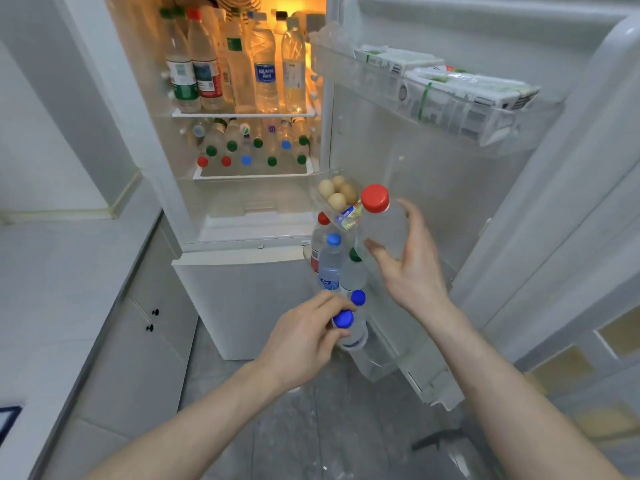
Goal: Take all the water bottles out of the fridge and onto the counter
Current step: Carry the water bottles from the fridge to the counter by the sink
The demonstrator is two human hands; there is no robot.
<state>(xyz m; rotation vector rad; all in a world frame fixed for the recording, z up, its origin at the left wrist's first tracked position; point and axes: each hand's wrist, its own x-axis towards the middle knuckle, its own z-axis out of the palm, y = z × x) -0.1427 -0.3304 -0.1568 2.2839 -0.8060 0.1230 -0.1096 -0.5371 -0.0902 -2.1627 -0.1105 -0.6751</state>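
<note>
A warm orange light point(294, 8) glows at the top of my fridge point(242, 209). The room looks pale, soft, and bent at the edges.

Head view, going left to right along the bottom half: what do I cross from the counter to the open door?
Counter → cabinet knobs → left hand gripping a blue-capped bottle → right hand holding a red-capped bottle → fridge door.
</note>
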